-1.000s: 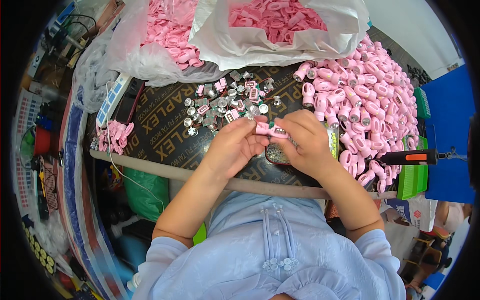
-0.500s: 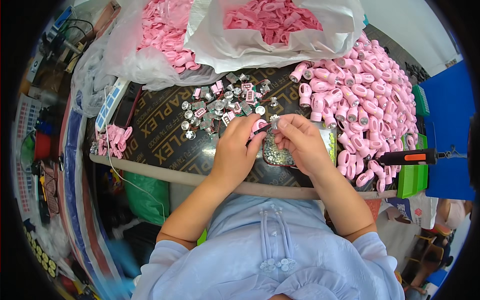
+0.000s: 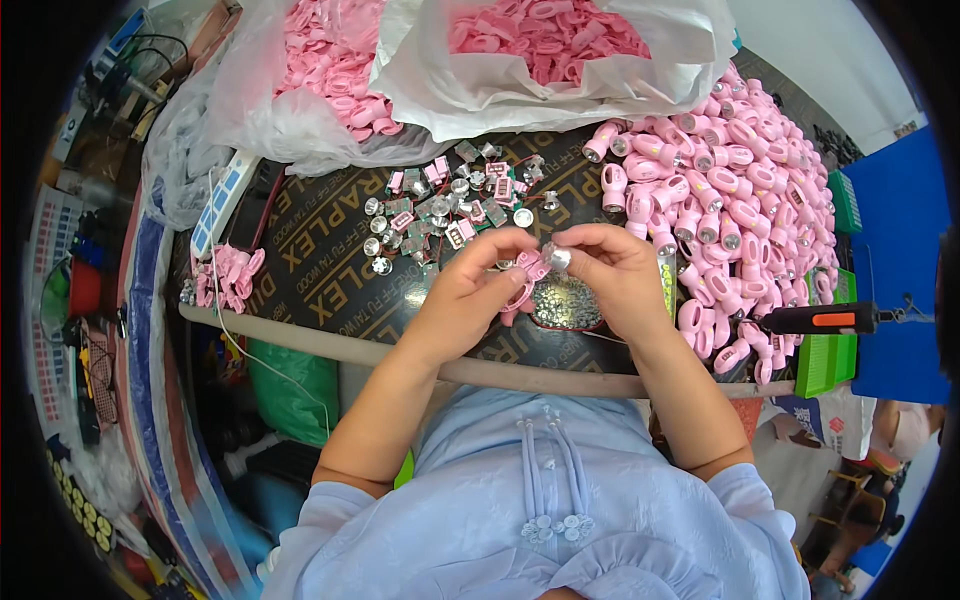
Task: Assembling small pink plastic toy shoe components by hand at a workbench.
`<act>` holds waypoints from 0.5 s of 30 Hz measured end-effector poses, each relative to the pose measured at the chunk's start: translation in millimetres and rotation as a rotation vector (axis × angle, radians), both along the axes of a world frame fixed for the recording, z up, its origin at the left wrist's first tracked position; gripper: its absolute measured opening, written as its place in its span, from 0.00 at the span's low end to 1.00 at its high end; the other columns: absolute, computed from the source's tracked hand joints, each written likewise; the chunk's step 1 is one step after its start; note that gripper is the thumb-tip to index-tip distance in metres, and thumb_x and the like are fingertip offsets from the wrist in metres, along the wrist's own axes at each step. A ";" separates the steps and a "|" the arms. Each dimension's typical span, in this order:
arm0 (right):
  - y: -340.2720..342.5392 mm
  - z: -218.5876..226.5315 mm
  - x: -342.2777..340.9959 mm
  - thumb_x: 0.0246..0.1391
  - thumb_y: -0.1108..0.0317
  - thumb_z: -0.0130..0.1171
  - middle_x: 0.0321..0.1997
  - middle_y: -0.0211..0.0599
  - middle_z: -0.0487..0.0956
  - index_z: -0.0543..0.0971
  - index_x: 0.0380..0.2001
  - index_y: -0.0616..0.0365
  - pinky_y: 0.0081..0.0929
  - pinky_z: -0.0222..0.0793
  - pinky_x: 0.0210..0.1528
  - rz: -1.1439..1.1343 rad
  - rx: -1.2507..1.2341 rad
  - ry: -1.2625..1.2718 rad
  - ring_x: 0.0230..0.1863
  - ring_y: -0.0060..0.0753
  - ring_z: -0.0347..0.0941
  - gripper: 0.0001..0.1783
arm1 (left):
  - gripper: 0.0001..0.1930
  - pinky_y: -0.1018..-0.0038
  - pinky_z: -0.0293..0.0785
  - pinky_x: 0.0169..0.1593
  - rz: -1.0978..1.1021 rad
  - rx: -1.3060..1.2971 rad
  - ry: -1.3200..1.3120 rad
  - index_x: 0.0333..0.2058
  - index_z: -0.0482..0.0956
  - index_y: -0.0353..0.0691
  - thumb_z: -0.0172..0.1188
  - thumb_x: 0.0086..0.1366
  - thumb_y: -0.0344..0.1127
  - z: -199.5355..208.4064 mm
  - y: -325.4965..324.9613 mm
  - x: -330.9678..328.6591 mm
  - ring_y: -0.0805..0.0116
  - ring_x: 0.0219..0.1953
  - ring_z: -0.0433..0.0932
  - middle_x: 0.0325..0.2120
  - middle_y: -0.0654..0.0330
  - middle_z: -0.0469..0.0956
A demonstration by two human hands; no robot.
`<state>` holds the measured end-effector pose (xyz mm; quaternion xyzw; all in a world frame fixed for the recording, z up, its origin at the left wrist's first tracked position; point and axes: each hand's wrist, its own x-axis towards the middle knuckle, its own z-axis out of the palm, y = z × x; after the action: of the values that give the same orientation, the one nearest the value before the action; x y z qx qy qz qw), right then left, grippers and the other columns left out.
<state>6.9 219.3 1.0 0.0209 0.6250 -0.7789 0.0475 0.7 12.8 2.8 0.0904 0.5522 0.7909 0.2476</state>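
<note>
In front of me, my left hand (image 3: pixel 462 298) is closed around a pink plastic flashlight shell (image 3: pixel 524 287), its inner side partly showing. Between the thumb and fingers of my right hand (image 3: pixel 622 282) is a small silver reflector cup (image 3: pixel 557 258), touching or very near the upper end of the shell. Fingers hide part of both pieces. Just below my right hand lies a shallow tray of small shiny metal pieces (image 3: pixel 568 308). Beyond my hands, loose reflectors and small circuit boards with wires (image 3: pixel 450 207) are scattered on the dark tabletop (image 3: pixel 335 250).
Pink flashlights (image 3: pixel 740 190) are heaped at the right. A black-and-orange electric screwdriver (image 3: pixel 820 318) hangs over a green basket (image 3: pixel 825 365). Bags of pink shells (image 3: pixel 550 40) stand at the back. At the left are a power strip (image 3: pixel 222 208) and a small pink pile (image 3: pixel 232 275).
The shell in my left hand has turned, showing more of its inside. My right hand has shifted slightly right, and the reflector has tipped and sits lower, by the shell's end.
</note>
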 end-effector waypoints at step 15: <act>11.9 1.8 4.1 0.61 0.72 0.60 0.50 0.35 0.80 0.81 0.44 0.64 0.20 0.69 0.45 0.159 -0.207 -0.171 0.44 0.21 0.75 0.10 | 0.05 0.73 0.74 0.45 0.274 -0.412 0.557 0.35 0.81 0.34 0.65 0.62 0.29 1.4 14.1 2.4 0.66 0.42 0.78 0.38 0.59 0.79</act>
<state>11.1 231.2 2.8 0.0327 0.5347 -0.8284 0.1637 3.1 27.0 4.2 0.1753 0.7530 0.6341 -0.0073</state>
